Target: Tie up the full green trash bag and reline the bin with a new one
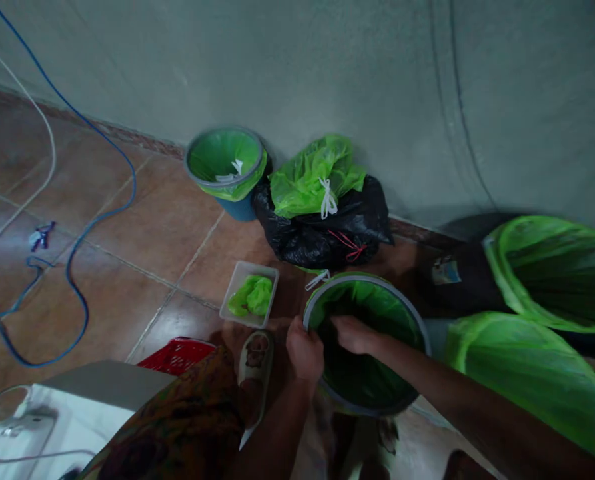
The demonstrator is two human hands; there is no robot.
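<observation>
On the brown tiled floor (142, 233), a clear plastic tray (237, 313) holds folded green bags (252, 297). Beside it the left hand (304, 351) pinches the rim of a round grey bin with a green liner (377, 300); the right hand (353, 333) reaches inside, its grip hidden.

We can read no text here. A small label (446, 272) sits on the dark bin (464, 283) at the right, showing patches of blue and yellow, but its print is too small and blurred for us to make out.
</observation>
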